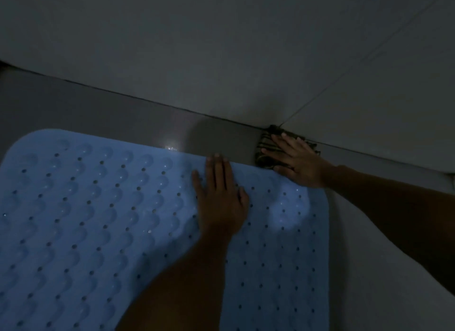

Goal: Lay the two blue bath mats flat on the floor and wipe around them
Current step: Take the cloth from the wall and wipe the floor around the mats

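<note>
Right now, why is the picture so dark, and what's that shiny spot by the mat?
Head view: the room is dimly lit, so colours look grey; the shiny spot is glare on the floor just beyond the blue mat; a paler patch lies on the mat near the right hand; edges look soft.

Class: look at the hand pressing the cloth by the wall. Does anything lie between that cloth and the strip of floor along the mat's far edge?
Nothing visible does. The right hand presses the cloth on bare floor beside the blue mat; the strip along the wall is open.

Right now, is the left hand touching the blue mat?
Touching. The head view shows the left hand lying flat, fingers straight, on the blue mat.
</note>
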